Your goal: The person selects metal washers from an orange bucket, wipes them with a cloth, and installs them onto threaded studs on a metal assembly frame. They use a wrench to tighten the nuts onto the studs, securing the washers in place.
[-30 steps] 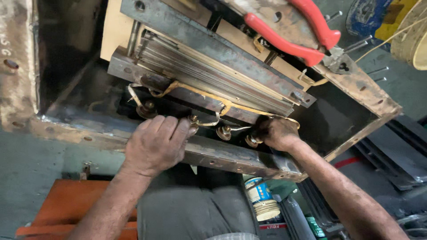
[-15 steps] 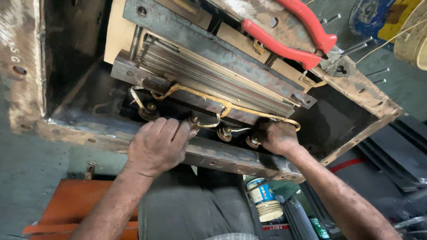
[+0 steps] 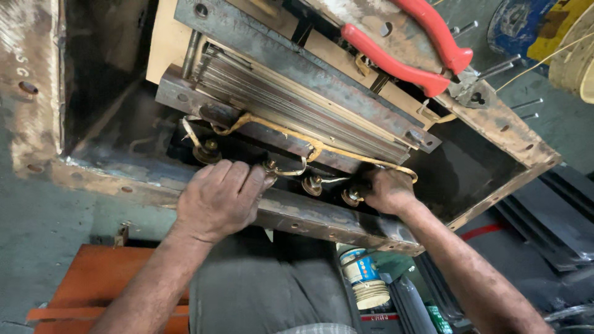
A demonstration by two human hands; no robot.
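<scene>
L hand [image 3: 218,199] palm-down on tank rim [image 3: 297,213]; R hand [image 3: 387,190] fisted at terminal [image 3: 352,196].

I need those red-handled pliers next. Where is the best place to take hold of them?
Probably by the two red handles, coming from above. The pliers lie flat on the rusty steel frame, handles spread and clear of the clamp bars; their metal nose sits close to upright studs.

both hands [image 3: 219,198] grip brass terminals [image 3: 312,184] inside rusty casing [image 3: 297,213].

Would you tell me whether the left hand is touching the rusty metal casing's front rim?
Touching: the head view shows the left hand resting across the casing's front rim.
</scene>
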